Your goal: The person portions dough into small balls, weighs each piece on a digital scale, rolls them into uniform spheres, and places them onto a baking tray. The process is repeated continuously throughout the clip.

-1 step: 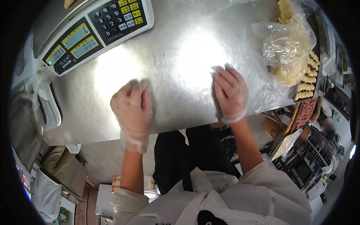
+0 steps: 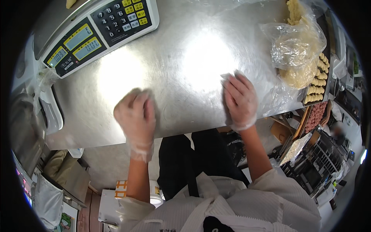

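Observation:
Both my hands wear thin see-through gloves and are palm down at the steel table. My left hand is closed, its fingers curled under toward the thumb. To the right, my right hand has its fingers bent and held together, tips pointing away from me. Whatever lies under either palm, if anything, is hidden. A large lump of pale dough, partly covered by a plastic bag, sits to the right of my right hand. Beyond it is a dark tray with rows of small dough pieces.
A digital scale stands at the far left of the table. Below it, a white plastic container sits at the left edge. Off the right side are a tray of pinkish pieces and a black rack. Another person's arm shows there.
Both hands have shifted slightly toward me, the right one also a little to the right. Their fingers stay curled. Nothing else has visibly moved.

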`<state>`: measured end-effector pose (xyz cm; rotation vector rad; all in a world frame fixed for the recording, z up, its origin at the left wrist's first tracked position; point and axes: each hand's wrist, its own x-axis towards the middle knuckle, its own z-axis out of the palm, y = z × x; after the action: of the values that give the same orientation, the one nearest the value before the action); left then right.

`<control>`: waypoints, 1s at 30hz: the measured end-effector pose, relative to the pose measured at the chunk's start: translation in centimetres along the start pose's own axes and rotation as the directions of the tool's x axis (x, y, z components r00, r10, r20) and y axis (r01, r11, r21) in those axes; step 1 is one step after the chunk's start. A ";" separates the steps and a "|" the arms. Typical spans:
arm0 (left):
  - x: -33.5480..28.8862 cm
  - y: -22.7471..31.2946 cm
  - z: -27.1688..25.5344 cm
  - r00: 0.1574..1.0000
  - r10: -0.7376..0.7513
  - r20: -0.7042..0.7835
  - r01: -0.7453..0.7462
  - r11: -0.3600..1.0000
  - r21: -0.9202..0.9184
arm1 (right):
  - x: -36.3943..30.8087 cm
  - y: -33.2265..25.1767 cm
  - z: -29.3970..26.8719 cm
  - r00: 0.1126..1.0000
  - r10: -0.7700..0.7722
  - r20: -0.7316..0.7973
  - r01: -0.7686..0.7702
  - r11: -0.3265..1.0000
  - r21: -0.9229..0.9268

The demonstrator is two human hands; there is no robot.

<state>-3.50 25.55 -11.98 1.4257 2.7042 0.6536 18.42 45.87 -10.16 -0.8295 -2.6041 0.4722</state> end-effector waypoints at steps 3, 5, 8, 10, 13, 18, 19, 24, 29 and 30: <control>-3.6 -3.2 -0.9 0.981 -0.125 -0.147 0.120 0.992 -0.045 | -4.6 6.4 -1.7 0.998 0.002 -0.068 0.008 0.989 0.148; -1.9 -3.4 -2.4 0.995 -0.073 -0.061 0.079 0.991 0.111 | -4.2 7.2 -2.7 0.992 0.112 -0.063 -0.116 0.992 -0.056; 3.9 -3.4 -1.4 0.999 0.027 -0.017 -0.027 1.000 0.000 | 0.2 7.4 -1.6 0.969 0.214 -0.122 -0.231 0.961 -0.149; 6.8 -1.8 -0.4 0.997 0.069 0.021 -0.067 0.996 -0.056 | 3.1 4.9 0.5 0.969 0.219 -0.115 -0.232 0.966 -0.116; 5.4 -1.0 0.7 0.982 0.188 0.005 -0.187 0.979 -0.081 | 2.2 1.7 1.2 0.996 0.092 -0.023 -0.093 0.992 -0.081; -0.6 -1.8 -1.5 0.996 -0.092 -0.011 0.088 0.979 -0.183 | -3.0 5.8 -1.3 0.989 0.090 -0.117 -0.086 0.996 0.039; -1.1 -2.3 -1.6 0.989 -0.145 -0.021 0.139 0.974 -0.180 | -3.1 6.6 -2.1 0.986 0.120 -0.112 -0.124 0.992 -0.034; 4.3 -2.1 0.5 0.996 -0.039 -0.083 0.038 0.999 -0.021 | 2.4 5.9 -0.4 0.959 0.172 -0.225 -0.209 0.966 -0.151; 6.2 0.7 1.3 0.991 0.124 -0.058 -0.126 0.991 -0.032 | 3.9 1.6 1.9 0.981 0.103 -0.163 -0.120 0.988 -0.097; 5.1 1.0 0.5 0.994 0.104 0.014 -0.103 0.994 -0.027 | 2.8 1.7 1.5 0.986 0.039 -0.164 -0.052 0.996 -0.073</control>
<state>-5.59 30.21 -11.16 1.5670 2.6146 0.6770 16.48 48.60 -11.54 -0.9147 -2.4703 0.3047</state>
